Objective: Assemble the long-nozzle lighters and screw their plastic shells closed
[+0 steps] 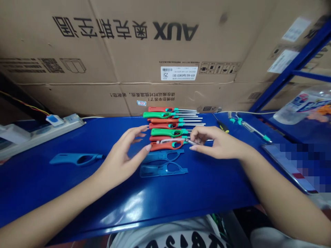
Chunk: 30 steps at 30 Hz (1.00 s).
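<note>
My right hand [216,142] pinches a thin metal rod with a pale, bent wire or tube [170,140] reaching out to the left. Fingers apart and empty, my left hand [125,150] hovers just left of that free end. Beneath and behind the hands lies a row of several red and green long-nosed lighters [165,132], their metal nozzles to the right. Nearer to me are two blue open handle shells, one in front [155,170] and one partly behind my left thumb [168,156]. A blue lighter handle [69,158] without a visible nozzle rests left of my left forearm.
A large cardboard box [124,69] walls off the back of the blue table [144,210]. A power strip [43,134] sits on the left. To the right are a screwdriver [221,124], loose lighter parts [250,128], a phone [287,168] and a plastic bag [294,106] behind blue shelf bars.
</note>
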{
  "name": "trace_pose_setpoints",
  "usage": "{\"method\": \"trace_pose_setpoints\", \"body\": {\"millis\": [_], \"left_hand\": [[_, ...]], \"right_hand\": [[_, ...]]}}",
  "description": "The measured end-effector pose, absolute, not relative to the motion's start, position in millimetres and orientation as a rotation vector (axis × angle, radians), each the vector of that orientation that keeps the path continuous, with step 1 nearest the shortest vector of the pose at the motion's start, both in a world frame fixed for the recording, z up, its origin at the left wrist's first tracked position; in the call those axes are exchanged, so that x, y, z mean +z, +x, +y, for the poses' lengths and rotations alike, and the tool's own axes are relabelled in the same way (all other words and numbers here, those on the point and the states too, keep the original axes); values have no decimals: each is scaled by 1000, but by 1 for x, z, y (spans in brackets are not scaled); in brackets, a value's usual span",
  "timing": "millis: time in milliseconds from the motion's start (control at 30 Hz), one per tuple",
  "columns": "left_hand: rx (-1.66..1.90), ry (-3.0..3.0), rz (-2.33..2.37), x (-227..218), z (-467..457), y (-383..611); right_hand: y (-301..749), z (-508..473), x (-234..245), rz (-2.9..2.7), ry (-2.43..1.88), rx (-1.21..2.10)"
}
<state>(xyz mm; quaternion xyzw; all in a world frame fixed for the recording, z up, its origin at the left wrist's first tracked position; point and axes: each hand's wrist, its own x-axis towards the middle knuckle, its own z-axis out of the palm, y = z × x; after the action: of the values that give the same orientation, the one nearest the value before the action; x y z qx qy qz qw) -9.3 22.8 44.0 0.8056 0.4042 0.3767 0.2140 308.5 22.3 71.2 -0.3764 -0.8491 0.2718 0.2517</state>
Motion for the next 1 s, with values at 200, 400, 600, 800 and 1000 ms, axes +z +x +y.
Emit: {"method": "trace_pose_setpoints", "body": {"millis": [200, 400, 600, 800, 1000], "left_hand": [[557, 1723, 889, 46, 24, 0], [477, 1540, 978, 48, 21, 0], [575, 1734, 966, 44, 17, -2], [608, 2214, 824, 30, 11, 0], [705, 2303, 783, 22, 7, 0]], "right_hand": [[301, 12, 74, -2372, -926, 913], [302, 16, 72, -2397, -978, 1027], [303, 16, 70, -2487, -1013, 1104], [302, 16, 66, -2665, -1057, 1083], [303, 13, 63, -2704, -1145, 1114]]}}
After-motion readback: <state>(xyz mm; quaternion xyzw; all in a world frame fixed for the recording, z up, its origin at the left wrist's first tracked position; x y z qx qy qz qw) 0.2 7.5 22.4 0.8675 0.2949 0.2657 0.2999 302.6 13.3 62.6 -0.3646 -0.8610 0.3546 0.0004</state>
